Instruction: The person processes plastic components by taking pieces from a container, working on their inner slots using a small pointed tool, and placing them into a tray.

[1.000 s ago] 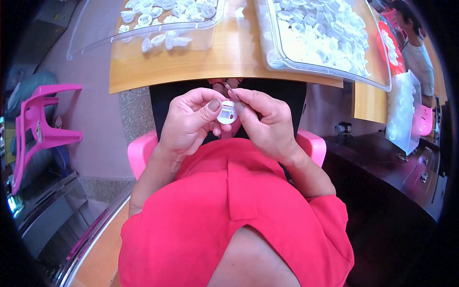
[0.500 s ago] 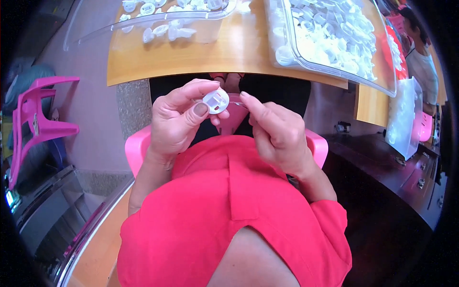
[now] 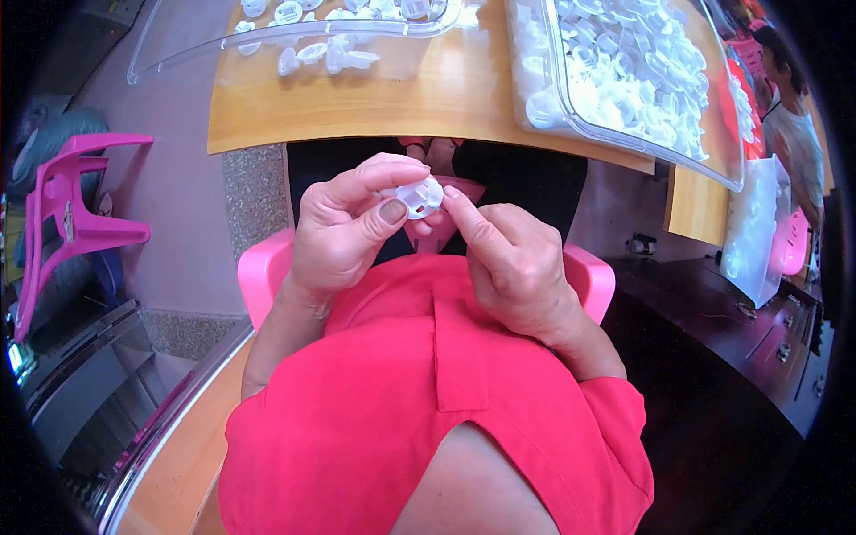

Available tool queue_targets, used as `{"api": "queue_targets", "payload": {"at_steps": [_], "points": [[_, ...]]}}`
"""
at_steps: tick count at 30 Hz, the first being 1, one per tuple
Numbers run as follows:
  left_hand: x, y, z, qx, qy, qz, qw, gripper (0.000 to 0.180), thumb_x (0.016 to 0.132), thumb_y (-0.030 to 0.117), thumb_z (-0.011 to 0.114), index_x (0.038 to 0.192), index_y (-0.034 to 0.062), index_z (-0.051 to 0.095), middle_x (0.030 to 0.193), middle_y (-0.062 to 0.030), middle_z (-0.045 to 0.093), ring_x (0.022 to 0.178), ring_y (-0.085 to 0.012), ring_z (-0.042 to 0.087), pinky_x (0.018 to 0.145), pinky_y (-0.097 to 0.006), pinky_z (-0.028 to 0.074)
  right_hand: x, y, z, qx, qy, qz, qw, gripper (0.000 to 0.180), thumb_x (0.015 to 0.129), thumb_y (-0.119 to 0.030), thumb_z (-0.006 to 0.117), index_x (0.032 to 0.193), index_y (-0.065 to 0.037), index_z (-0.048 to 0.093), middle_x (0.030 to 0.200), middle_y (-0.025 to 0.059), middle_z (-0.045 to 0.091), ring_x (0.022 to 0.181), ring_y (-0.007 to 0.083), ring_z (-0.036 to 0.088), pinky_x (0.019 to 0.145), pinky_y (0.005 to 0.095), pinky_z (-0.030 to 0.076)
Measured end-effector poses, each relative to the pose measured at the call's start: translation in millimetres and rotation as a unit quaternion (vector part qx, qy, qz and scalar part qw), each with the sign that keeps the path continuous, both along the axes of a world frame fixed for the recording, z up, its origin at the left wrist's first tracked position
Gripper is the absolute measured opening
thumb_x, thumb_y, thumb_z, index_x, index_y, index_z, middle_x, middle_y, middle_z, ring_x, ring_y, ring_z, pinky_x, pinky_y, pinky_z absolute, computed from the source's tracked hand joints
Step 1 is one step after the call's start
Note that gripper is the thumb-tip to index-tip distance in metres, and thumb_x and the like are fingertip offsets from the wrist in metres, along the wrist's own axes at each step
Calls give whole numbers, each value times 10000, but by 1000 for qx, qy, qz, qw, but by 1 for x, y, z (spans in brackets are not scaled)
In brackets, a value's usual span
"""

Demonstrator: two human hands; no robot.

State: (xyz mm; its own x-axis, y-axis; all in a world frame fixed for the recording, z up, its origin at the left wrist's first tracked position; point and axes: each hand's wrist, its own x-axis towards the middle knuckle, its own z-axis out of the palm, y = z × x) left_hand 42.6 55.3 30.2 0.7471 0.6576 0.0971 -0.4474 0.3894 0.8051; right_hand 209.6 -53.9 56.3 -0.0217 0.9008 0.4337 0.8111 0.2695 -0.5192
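Note:
My left hand pinches a small round white plastic cap between thumb and fingers, held in front of my chest below the table edge. My right hand is beside it, its index fingertip touching the cap's right side while the other fingers curl in. I wear a bright pink top and sit on a pink plastic chair.
A wooden table carries a clear tray with a few white caps at left and a clear bin heaped with several white caps at right. A pink stool stands at left. Another person sits at far right near a white bag.
Both hands have dropped slightly from the table edge. The left hand turned the cap; the right hand let go of its pinch and now touches the cap with one fingertip.

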Motion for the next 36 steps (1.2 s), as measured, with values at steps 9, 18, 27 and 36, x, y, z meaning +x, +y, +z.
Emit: {"api": "queue_targets", "payload": {"at_steps": [9, 18, 27, 36], "points": [[3, -2, -2, -3, -5, 5, 1000, 281, 925, 1, 576, 1201, -43, 595, 1167, -154, 574, 915, -209, 631, 785, -312, 532, 0, 2, -1, -4, 12, -2, 1000, 487, 677, 43, 622, 1164, 52, 610, 663, 83, 512, 576, 214, 557, 495, 341, 471], [3, -6, -12, 8, -8, 19, 1000, 275, 938, 16, 554, 1208, -11, 600, 1196, -198, 556, 961, -252, 624, 831, -351, 533, -2, 1, 0, -65, 131, -4, 989, 462, 742, 79, 607, 1201, 31, 580, 702, 132, 546, 602, 290, 590, 519, 375, 480], [7, -10, -8, -88, 7, 29, 996, 294, 938, -4, 555, 1228, -47, 567, 1085, -167, 642, 960, -236, 657, 850, -329, 547, -1, 1, -2, -124, 167, -18, 978, 460, 751, 77, 597, 1208, 20, 579, 741, 152, 564, 679, 324, 612, 564, 388, 496], [8, -11, -8, -154, 12, 41, 987, 321, 922, 5, 584, 1235, -57, 556, 1084, -194, 658, 959, -264, 671, 865, -353, 560, -5, -1, -1, -53, -57, -85, 993, 412, 758, -59, 638, 1166, 1, 633, 744, 87, 548, 665, 237, 573, 563, 355, 497]]}}
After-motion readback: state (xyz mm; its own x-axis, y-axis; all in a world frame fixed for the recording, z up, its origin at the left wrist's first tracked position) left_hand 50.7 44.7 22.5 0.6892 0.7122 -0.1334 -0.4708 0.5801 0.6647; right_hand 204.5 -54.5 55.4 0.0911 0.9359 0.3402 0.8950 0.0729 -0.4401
